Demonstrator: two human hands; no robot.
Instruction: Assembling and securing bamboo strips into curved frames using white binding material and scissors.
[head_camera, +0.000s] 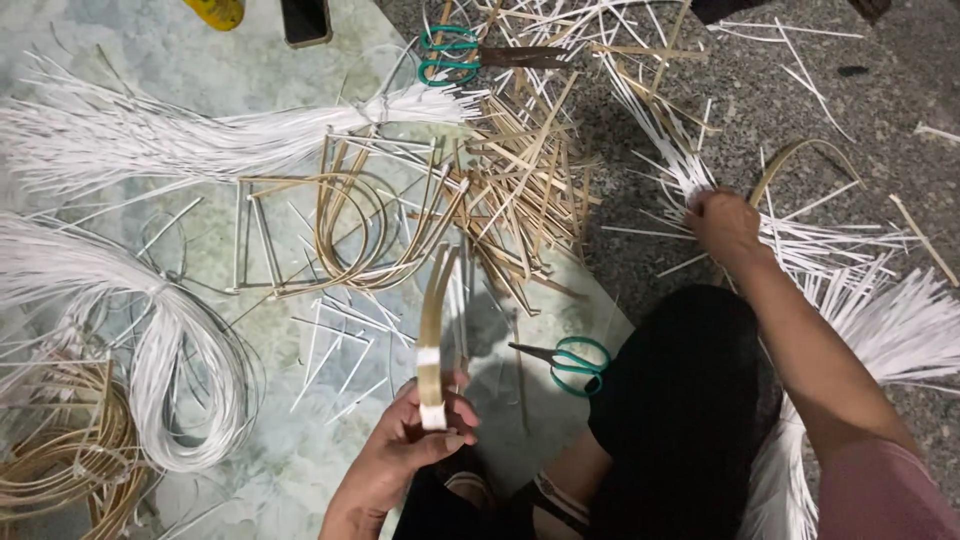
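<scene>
My left hand (405, 450) grips a curved bamboo strip (432, 320) by its lower end, where a white band is wound around it. The strip arches up and away from me over the floor. My right hand (722, 225) reaches out to the right and is closed on white plastic strips (800, 245) in a loose pile on the grey floor. A pair of green-handled scissors (570, 360) lies between my hands, beside my black-clad knee.
A tied bundle of white strips (190, 140) lies at upper left, and coils of white strip (170, 360) and bamboo (60, 460) at lower left. Cut bamboo pieces (520, 190), bent frames (350, 220) and a second pair of scissors (450, 55) lie ahead.
</scene>
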